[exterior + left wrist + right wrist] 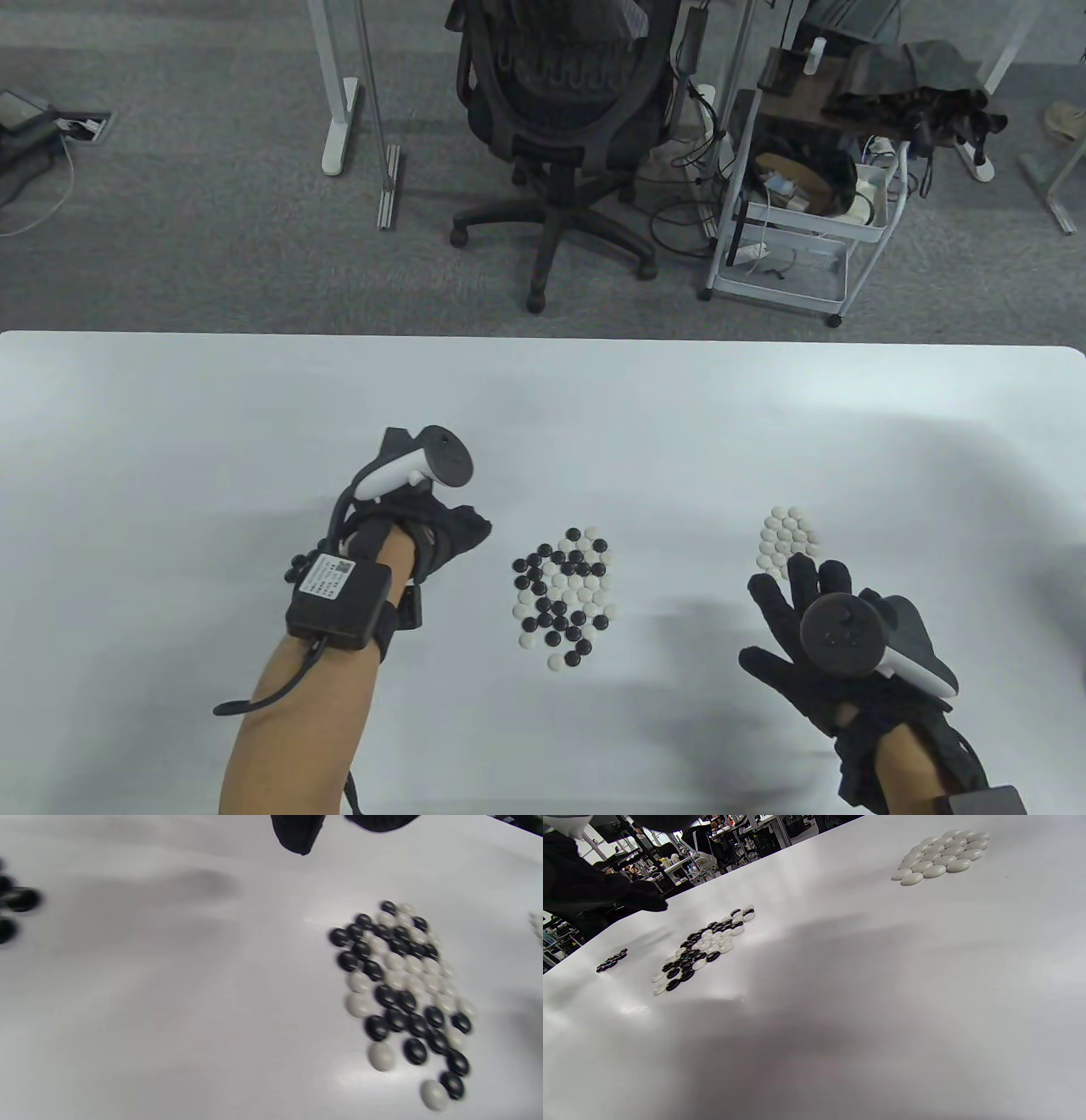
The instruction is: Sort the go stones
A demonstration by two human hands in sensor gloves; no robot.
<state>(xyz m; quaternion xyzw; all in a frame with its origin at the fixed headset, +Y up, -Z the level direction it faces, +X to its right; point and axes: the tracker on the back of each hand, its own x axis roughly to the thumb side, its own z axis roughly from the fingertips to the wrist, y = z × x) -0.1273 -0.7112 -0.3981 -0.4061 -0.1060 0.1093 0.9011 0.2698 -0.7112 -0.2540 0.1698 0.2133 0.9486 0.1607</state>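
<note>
A mixed heap of black and white stones (pixel 564 596) lies on the white table (pixel 170 407), near the front and roughly midway between the two hands. To its right, well apart from it, sits a tight cluster of white stones (pixel 786 537) only. To its left, a small group of black stones (pixel 611 960) shows clearly in the right wrist view; in the table view it is mostly hidden under the left arm, with a few dark stones peeking out beside the wrist.

The left hand (pixel 424 518) is just left of the mixed heap, its fingers pointing right toward it and drawn together, but the tip is not touching the stones. Whether it pinches a stone cannot be told from any view; the left wrist view shows only a dark fingertip (pixel 299 834) at the top edge, above bare table.

The right hand (pixel 806 632) sits just near of the white cluster, fingers spread and straight, reaching toward it, their tips at the cluster's near edge. It holds nothing visible.

Each hand carries a tracker strapped on its back, and a black box (pixel 339 598) with a cable is fixed on the left wrist.

Beyond the table's far edge stand a black office chair (pixel 560 110) and a white wire cart (pixel 797 195) on grey carpet.
</note>
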